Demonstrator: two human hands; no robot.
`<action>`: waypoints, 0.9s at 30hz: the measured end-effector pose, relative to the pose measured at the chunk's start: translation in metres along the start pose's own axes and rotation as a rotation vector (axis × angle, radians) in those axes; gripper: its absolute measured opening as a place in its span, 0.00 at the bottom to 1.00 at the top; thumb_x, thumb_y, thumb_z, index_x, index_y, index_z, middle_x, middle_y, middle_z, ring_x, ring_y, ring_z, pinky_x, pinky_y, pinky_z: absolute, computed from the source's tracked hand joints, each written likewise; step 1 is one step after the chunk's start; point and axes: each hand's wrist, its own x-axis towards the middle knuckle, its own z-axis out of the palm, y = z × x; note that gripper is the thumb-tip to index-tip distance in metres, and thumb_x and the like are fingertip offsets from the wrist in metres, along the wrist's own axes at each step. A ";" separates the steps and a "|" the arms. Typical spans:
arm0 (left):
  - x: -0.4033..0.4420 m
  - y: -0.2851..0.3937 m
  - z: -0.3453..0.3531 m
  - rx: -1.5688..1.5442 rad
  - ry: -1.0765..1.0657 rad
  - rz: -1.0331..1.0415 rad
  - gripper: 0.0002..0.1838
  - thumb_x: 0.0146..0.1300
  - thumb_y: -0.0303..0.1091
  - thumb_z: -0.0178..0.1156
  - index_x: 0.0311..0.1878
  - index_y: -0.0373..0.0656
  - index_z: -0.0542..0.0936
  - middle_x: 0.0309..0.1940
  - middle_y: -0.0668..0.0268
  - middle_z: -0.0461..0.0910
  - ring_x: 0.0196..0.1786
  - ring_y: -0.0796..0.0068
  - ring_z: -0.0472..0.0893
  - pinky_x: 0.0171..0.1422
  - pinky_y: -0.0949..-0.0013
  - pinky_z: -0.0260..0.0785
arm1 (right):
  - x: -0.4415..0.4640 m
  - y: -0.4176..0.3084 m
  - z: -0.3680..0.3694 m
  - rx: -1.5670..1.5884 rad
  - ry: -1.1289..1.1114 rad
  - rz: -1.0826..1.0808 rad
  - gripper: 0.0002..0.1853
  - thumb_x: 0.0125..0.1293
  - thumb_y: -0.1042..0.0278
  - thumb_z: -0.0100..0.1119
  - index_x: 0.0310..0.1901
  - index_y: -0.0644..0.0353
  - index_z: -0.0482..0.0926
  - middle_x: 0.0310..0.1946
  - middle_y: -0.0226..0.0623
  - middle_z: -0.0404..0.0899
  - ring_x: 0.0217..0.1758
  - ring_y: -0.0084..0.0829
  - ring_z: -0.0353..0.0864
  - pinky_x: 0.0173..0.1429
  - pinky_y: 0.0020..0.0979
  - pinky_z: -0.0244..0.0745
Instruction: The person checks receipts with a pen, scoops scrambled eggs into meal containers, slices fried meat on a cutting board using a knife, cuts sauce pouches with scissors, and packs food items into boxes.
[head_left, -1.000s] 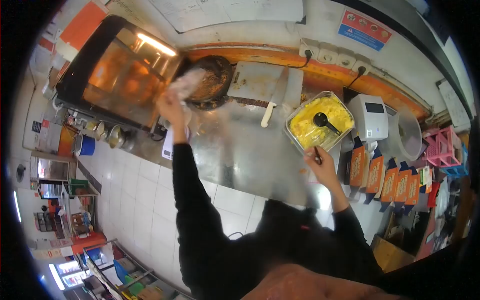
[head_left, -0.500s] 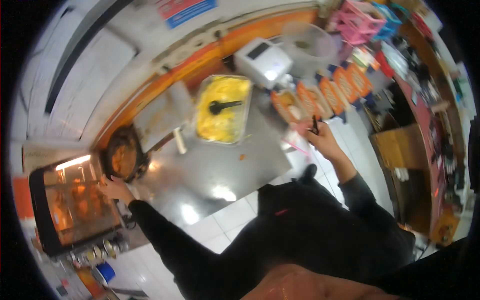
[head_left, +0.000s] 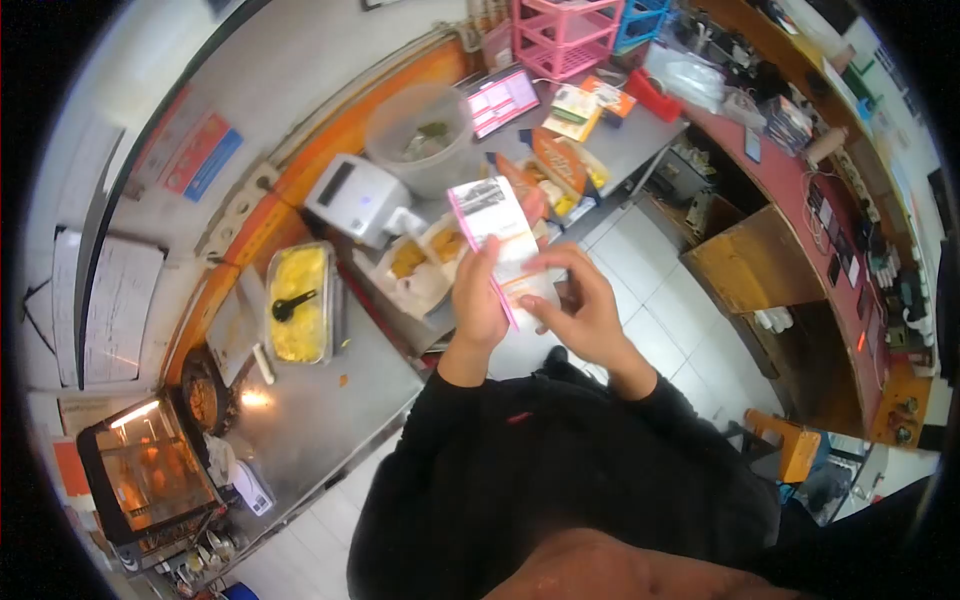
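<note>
In front of my chest, a white notepad point(head_left: 494, 212) with a pink edge and dark print near its top is held up at a slant. My left hand point(head_left: 478, 308) is closed on its left side, thumb lying on the front. From the right, my right hand point(head_left: 588, 312) has bent fingers and thumb at the pad's lower part, pinching its pages. Whether anything else sits inside the right hand, I cannot make out. Behind the pad are a white tray of browned food point(head_left: 408, 258) and an orange-and-blue carton point(head_left: 562, 160), partly covered.
On the metal counter point(head_left: 335, 395) stand a tub of yellow food point(head_left: 302, 270) with a black scoop point(head_left: 293, 305), a white printer point(head_left: 357, 197) and a clear bucket point(head_left: 420, 140). A lit food warmer point(head_left: 150, 465) is at the left. Brown cupboards point(head_left: 750, 260) line the right.
My view has swung right. My left hand has left the warmer's side and gripped the notepad, and both hands have come together before my chest. The dark pen-like thing in my right hand no longer shows.
</note>
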 end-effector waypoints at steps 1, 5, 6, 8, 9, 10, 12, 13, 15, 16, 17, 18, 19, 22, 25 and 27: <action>0.014 -0.003 0.018 -0.133 0.006 0.010 0.32 0.72 0.44 0.40 0.72 0.34 0.52 0.70 0.48 0.58 0.71 0.57 0.63 0.70 0.57 0.58 | -0.005 0.006 -0.013 0.063 0.046 0.029 0.19 0.59 0.80 0.61 0.53 0.63 0.74 0.46 0.34 0.75 0.27 0.13 0.72 0.26 0.18 0.66; 0.047 -0.021 0.044 -0.296 -0.138 -0.098 0.34 0.68 0.44 0.46 0.74 0.42 0.50 0.72 0.53 0.56 0.72 0.54 0.60 0.71 0.50 0.58 | -0.010 0.003 -0.057 0.080 0.024 0.078 0.08 0.60 0.77 0.63 0.41 0.63 0.78 0.31 0.28 0.77 0.19 0.12 0.69 0.21 0.19 0.60; 0.054 -0.025 0.050 -0.352 -0.136 -0.130 0.34 0.69 0.44 0.45 0.75 0.48 0.48 0.71 0.53 0.58 0.69 0.54 0.65 0.67 0.48 0.64 | -0.008 -0.006 -0.065 0.106 0.014 0.183 0.05 0.61 0.77 0.63 0.39 0.64 0.78 0.33 0.28 0.78 0.24 0.12 0.71 0.25 0.17 0.61; 0.071 -0.030 0.053 -0.427 -0.183 -0.115 0.34 0.70 0.45 0.44 0.75 0.51 0.46 0.69 0.53 0.60 0.64 0.55 0.70 0.62 0.48 0.68 | 0.004 -0.003 -0.081 0.164 -0.025 0.170 0.06 0.61 0.78 0.63 0.39 0.65 0.78 0.34 0.29 0.78 0.29 0.11 0.73 0.28 0.17 0.62; 0.081 -0.033 0.053 -0.465 -0.205 -0.103 0.34 0.71 0.45 0.44 0.76 0.53 0.45 0.69 0.53 0.61 0.61 0.55 0.72 0.60 0.48 0.70 | 0.012 -0.001 -0.089 0.191 -0.048 0.165 0.06 0.61 0.78 0.63 0.39 0.66 0.78 0.35 0.29 0.79 0.31 0.11 0.73 0.30 0.17 0.63; 0.090 -0.036 0.053 -0.503 -0.199 -0.089 0.33 0.71 0.46 0.43 0.76 0.54 0.44 0.68 0.53 0.61 0.59 0.56 0.73 0.58 0.49 0.71 | 0.022 0.003 -0.096 0.211 -0.064 0.134 0.06 0.60 0.79 0.62 0.40 0.66 0.78 0.36 0.29 0.79 0.33 0.11 0.73 0.31 0.16 0.63; 0.111 -0.043 0.051 -0.581 -0.186 -0.056 0.33 0.73 0.48 0.41 0.76 0.57 0.42 0.67 0.53 0.63 0.54 0.58 0.76 0.54 0.49 0.74 | 0.044 0.013 -0.107 0.249 -0.099 0.072 0.07 0.60 0.80 0.62 0.40 0.66 0.78 0.37 0.29 0.79 0.36 0.11 0.73 0.34 0.16 0.63; 0.122 -0.046 0.050 -0.593 -0.176 -0.027 0.33 0.73 0.50 0.41 0.76 0.57 0.42 0.66 0.54 0.63 0.53 0.59 0.76 0.53 0.50 0.74 | 0.057 0.016 -0.114 0.234 -0.119 0.058 0.07 0.60 0.80 0.62 0.40 0.66 0.78 0.36 0.29 0.79 0.34 0.11 0.72 0.33 0.16 0.62; 0.138 -0.048 0.040 -0.615 -0.161 0.033 0.34 0.73 0.52 0.40 0.76 0.58 0.41 0.66 0.54 0.64 0.50 0.61 0.76 0.52 0.51 0.73 | 0.081 0.024 -0.118 0.204 -0.162 0.025 0.07 0.59 0.81 0.63 0.39 0.65 0.79 0.35 0.28 0.79 0.30 0.10 0.70 0.30 0.15 0.61; 0.149 -0.053 0.036 -0.637 -0.184 0.072 0.34 0.73 0.52 0.40 0.76 0.57 0.41 0.65 0.53 0.64 0.51 0.61 0.75 0.52 0.53 0.73 | 0.094 0.030 -0.124 0.172 -0.194 0.029 0.06 0.59 0.80 0.63 0.39 0.65 0.79 0.34 0.28 0.79 0.28 0.09 0.69 0.29 0.15 0.59; 0.163 -0.056 0.032 -0.656 -0.212 0.111 0.35 0.72 0.53 0.41 0.76 0.56 0.41 0.64 0.52 0.64 0.51 0.62 0.75 0.51 0.55 0.73 | 0.109 0.038 -0.132 0.140 -0.225 0.027 0.06 0.60 0.80 0.63 0.39 0.64 0.79 0.32 0.27 0.79 0.26 0.08 0.68 0.27 0.15 0.58; 0.177 -0.058 0.028 -0.675 -0.239 0.149 0.36 0.72 0.53 0.41 0.76 0.56 0.41 0.64 0.52 0.64 0.52 0.62 0.75 0.51 0.57 0.72 | 0.124 0.042 -0.138 0.108 -0.255 0.027 0.06 0.60 0.80 0.63 0.39 0.64 0.80 0.31 0.27 0.80 0.24 0.08 0.67 0.25 0.15 0.57; 0.189 -0.060 0.024 -0.677 -0.239 0.167 0.36 0.72 0.53 0.41 0.76 0.56 0.41 0.63 0.52 0.64 0.51 0.62 0.75 0.50 0.58 0.72 | 0.136 0.043 -0.144 0.069 -0.269 0.052 0.06 0.59 0.79 0.63 0.39 0.63 0.80 0.30 0.27 0.80 0.23 0.08 0.66 0.24 0.15 0.56; 0.221 -0.063 0.016 -0.676 -0.236 0.206 0.35 0.72 0.53 0.41 0.76 0.56 0.41 0.63 0.51 0.65 0.50 0.62 0.74 0.49 0.58 0.72 | 0.169 0.044 -0.159 -0.014 -0.323 0.094 0.06 0.60 0.77 0.63 0.40 0.61 0.81 0.27 0.27 0.80 0.19 0.08 0.64 0.22 0.16 0.55; 0.244 -0.059 0.008 -0.659 -0.201 0.243 0.35 0.73 0.53 0.41 0.76 0.56 0.41 0.64 0.52 0.64 0.50 0.62 0.74 0.49 0.59 0.72 | 0.202 0.050 -0.171 0.040 -0.438 0.153 0.07 0.65 0.70 0.58 0.43 0.61 0.80 0.25 0.29 0.80 0.18 0.09 0.63 0.22 0.16 0.55; 0.252 -0.051 -0.002 -0.637 -0.165 0.287 0.35 0.73 0.53 0.41 0.76 0.56 0.41 0.64 0.53 0.64 0.49 0.62 0.74 0.48 0.60 0.72 | 0.229 0.046 -0.176 0.156 -0.539 0.291 0.11 0.70 0.64 0.53 0.44 0.62 0.79 0.24 0.30 0.80 0.17 0.10 0.63 0.22 0.17 0.56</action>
